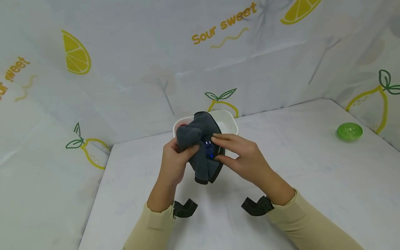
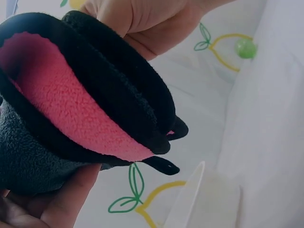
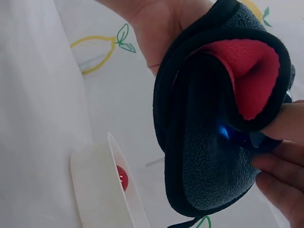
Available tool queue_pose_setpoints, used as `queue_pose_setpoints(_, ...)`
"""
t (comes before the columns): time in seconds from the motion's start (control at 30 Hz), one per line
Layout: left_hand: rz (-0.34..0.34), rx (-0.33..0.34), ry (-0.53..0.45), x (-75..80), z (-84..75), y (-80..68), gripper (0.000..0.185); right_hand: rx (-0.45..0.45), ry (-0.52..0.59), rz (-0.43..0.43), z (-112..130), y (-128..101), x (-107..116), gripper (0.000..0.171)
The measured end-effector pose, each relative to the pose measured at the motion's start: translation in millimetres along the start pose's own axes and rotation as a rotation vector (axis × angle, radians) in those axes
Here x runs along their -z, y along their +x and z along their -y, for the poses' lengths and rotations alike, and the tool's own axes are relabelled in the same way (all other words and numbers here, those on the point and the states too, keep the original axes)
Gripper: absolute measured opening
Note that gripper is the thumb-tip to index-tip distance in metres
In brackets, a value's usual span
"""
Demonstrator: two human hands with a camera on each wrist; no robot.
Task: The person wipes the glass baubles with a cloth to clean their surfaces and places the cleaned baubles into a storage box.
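A dark grey fleece cloth (image 1: 202, 146) with black edging and a red-pink lining (image 2: 66, 104) is held up over the table between both hands. My left hand (image 1: 178, 158) grips its bunched left side. My right hand (image 1: 231, 151) pinches a small blue-lit object (image 1: 209, 150) against the cloth's front, with the blue glow (image 3: 223, 132) showing in the right wrist view. The red lining (image 3: 249, 78) shows there inside the fold.
A white bowl (image 1: 229, 121) stands just behind the cloth, holding a small red ball (image 3: 122, 176). A green round dish (image 1: 349, 131) sits at the far right of the white table (image 1: 312, 180). Lemon-print sheets wall the back and sides.
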State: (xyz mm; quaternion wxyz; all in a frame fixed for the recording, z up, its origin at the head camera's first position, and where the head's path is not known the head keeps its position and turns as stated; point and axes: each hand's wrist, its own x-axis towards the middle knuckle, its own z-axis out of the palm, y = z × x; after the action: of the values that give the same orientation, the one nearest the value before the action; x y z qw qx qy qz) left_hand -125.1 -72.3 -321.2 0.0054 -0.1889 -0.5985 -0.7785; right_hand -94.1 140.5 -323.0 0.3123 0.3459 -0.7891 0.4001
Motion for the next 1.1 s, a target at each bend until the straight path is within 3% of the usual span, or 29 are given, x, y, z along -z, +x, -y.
queue_pose_setpoints(0.13, 0.088, 0.007, -0.028, 1.6, 3.3, 0.2, 0.059, 0.031, 0.012, -0.026, -0.1, 1.6, -0.4, 0.051)
queue_pose_setpoints(0.27, 0.139, 0.011, -0.020, 3.3, 4.7, -0.5, 0.079, -0.004, 0.062, -0.033, -0.4, 2.3, 0.0, 0.054)
queue_pose_setpoints(0.43, 0.200, -0.009, -0.073, 4.6, 5.4, -0.6, 0.072, -0.087, 0.116, -0.092, 0.3, 0.3, -0.3, 0.058)
queue_pose_setpoints(0.6, 0.271, -0.008, -0.163, 2.8, 3.9, -1.4, 0.067, -0.146, 0.264, -0.121, 1.2, -1.8, -2.6, 0.056)
queue_pose_setpoints(0.73, 0.240, -0.009, -0.116, 1.7, 3.3, -2.0, 0.070, -0.178, 0.335, -0.091, 1.9, -3.6, -4.5, 0.057)
queue_pose_setpoints(0.87, 0.177, 0.006, -0.039, 1.2, 3.9, -2.5, 0.070, -0.168, 0.247, -0.089, 4.0, -3.5, -6.1, 0.058)
queue_pose_setpoints(1.1, 0.095, 0.004, 0.239, -3.0, 5.8, -1.3, 0.050, 0.015, -0.177, -0.080, 0.0, -5.1, -14.3, 0.051)
